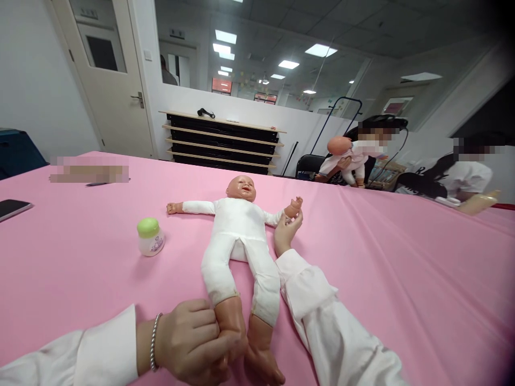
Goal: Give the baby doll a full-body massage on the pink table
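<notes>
A baby doll (237,230) in a white bodysuit lies on its back on the pink tablecloth (402,268), head away from me, arms spread. My left hand (193,343) is closed round the doll's lower leg and foot on the left side, near the table's front edge. My right hand (286,231) reaches up along the doll's side and pinches the wrist of its raised arm. Both my arms wear white sleeves; a bead bracelet circles my left wrist.
A small white jar with a green lid (150,236) stands left of the doll. A dark phone (12,208) lies at the far left edge. Across the table two other people sit; one holds another doll (346,155). A black shelf (223,142) and door stand behind.
</notes>
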Demonstrator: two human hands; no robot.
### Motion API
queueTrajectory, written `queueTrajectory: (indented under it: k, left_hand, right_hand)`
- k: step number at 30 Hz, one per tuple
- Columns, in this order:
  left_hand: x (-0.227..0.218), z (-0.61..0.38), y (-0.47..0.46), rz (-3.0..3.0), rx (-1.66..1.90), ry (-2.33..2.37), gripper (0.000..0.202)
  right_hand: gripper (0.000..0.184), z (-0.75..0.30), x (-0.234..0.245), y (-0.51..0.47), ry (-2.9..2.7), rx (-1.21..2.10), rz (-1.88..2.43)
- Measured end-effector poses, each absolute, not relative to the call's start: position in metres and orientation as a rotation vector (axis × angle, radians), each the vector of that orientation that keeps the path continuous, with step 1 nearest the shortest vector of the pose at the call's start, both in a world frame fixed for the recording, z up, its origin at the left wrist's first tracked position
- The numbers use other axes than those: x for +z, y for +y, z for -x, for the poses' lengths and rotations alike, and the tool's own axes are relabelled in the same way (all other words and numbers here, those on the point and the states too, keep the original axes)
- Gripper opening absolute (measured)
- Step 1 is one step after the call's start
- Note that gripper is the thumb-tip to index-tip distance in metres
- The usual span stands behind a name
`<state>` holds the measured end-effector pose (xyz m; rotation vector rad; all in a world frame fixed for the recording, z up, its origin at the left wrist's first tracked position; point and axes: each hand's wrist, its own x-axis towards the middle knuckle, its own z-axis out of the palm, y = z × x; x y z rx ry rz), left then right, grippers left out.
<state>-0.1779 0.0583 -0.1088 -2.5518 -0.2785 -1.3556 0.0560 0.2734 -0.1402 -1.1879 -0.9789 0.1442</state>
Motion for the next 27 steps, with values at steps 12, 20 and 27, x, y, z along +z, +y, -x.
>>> queueTrajectory:
  k: [12, 20, 27]
  left_hand:
    - [-0.114, 0.188, 0.069, 2.465, -1.562, -0.594, 0.040]
    - [-0.123, 0.190, 0.082, 2.343, -1.644, -1.062, 0.030]
    - [-0.130, 0.190, 0.098, 2.264, -1.486, -1.626, 0.031]
  right_hand:
    - [0.041, -0.041, -0.142, 0.276, -1.716, 0.065, 1.160]
    - [0.042, -0.041, -0.139, 0.278, -1.932, -0.037, 1.210]
    - [0.040, -0.041, -0.139, 0.278, -1.938, -0.038, 1.204]
